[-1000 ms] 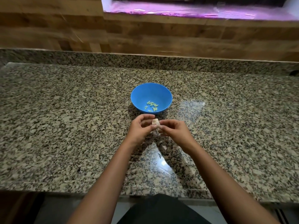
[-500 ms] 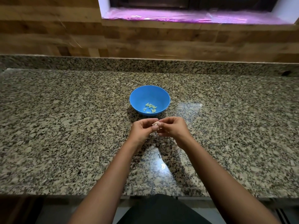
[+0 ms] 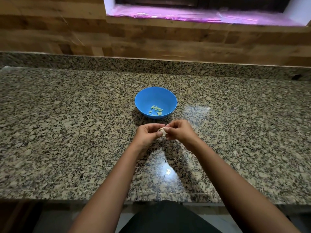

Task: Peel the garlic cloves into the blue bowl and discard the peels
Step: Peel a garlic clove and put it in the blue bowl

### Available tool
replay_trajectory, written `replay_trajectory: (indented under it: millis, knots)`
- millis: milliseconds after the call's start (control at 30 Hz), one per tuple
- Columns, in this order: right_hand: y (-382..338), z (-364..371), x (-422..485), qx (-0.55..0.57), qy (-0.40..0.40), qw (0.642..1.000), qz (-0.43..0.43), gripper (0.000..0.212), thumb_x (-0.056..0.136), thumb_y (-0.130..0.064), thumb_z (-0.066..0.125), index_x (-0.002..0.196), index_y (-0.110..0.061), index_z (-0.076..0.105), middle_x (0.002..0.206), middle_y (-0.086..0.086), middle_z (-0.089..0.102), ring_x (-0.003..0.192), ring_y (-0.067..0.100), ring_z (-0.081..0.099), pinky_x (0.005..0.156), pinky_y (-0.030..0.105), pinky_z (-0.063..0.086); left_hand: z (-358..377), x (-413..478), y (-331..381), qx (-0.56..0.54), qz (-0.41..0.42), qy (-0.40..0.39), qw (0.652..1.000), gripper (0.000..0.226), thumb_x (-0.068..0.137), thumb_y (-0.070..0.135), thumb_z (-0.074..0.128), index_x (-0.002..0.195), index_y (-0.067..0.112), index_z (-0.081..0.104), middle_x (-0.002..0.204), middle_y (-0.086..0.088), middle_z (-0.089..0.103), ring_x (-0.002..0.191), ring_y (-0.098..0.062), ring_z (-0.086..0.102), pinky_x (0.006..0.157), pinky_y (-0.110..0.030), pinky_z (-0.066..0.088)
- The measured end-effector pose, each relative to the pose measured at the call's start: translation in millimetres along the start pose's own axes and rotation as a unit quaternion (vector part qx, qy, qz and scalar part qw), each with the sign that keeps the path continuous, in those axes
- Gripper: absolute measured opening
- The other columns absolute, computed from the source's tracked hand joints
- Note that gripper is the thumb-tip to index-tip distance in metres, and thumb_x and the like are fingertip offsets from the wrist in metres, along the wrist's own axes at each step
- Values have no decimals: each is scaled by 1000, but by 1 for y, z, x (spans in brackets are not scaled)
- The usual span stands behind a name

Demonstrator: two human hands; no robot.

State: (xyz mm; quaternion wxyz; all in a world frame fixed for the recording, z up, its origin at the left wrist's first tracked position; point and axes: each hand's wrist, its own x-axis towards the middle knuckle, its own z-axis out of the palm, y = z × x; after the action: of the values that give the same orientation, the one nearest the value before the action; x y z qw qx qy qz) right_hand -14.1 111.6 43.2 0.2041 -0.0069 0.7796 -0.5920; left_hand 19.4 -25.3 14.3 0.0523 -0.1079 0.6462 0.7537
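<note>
Left hand pinches the small pale papery-skinned garlic clove from its left side, thumb under, fingers curled over the top. Right hand meets it from the right, fingertips pinched on the clove's near-right end where the skin looks lifted. Both hands hold the one clove between them, above the speckled granite bench.

Key relation: the round blue plastic bowl sits straight ahead of my hands, just beyond the fingertips, near but not under them. The clove is short of the bowl's near rim, so it has to travel forward before release. Both hands are about equally near; the left one carries the clove, so I'd judge it makes the drop.

Clove's long axis: can't tell, too much is hidden by my fingers.

Bowl holds several small pale green-white peeled cloves in a loose cluster at the bottom.

Judgement: mid-peel, skin not fully off. Loose peel likely goes with the right hand, aside, not forward.
</note>
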Motion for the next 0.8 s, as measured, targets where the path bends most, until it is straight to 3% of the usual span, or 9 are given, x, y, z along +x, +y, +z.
replay_trajectory:
  millis: [133,233,367,433,500,600,667,800]
  knots:
    - [4,0,-2,61,14,998,12,9,90,-2,56,89,6,59,75,12,61,60,18,59,57,25,54,-6,2,-6,28,-1,42,999,22,82,-1,66,101,10,66,99,-11,69,86,-19,66,83,-35,55]
    - [9,-3,-3,74,30,997,15,4,87,3,59,86,7,59,74,13,61,58,19,58,53,21,55,-15,5,-15,151,27,97,983,14,83,11,69,91,21,63,99,-6,68,95,-22,65,86,-36,54]
    - [20,-9,-6,11,37,999,33,4,82,0,65,78,-2,64,74,10,65,61,17,60,58,22,55,-20,0,-27,340,71,128,929,19,88,15,64,106,11,61,111,-6,61,97,-14,55,79,-21,42]
    - [26,-13,-5,-26,48,997,49,7,82,-1,65,76,-5,65,73,10,66,62,17,61,60,24,55,-19,-5,-34,387,97,120,909,34,88,15,63,121,10,57,128,-8,54,115,-17,49,92,-20,36]
    - [33,-15,-2,-44,51,996,60,6,83,0,64,78,-4,64,76,11,66,66,18,63,61,26,57,-15,-11,-41,452,151,99,873,48,89,17,62,135,13,47,144,-5,42,135,-20,34,109,-28,25]
    - [41,-16,-1,-145,46,987,48,5,86,-5,62,81,-6,64,80,9,67,72,20,65,64,27,57,-7,-20,-53,493,234,35,837,52,92,26,56,140,14,40,148,-3,37,141,-17,26,116,-37,22]
    - [43,-14,-1,-230,45,972,13,8,88,-1,58,83,-6,63,81,7,66,74,20,65,64,27,56,-2,-24,-60,515,226,-14,827,56,94,38,50,143,16,36,150,-1,34,142,-14,22,117,-36,20]
    - [52,-10,-1,-421,43,895,-143,14,78,8,56,76,-6,58,80,6,57,76,21,53,64,28,43,3,-22,-65,613,192,-44,765,66,96,54,33,149,16,22,156,1,21,145,-13,10,116,-29,6]
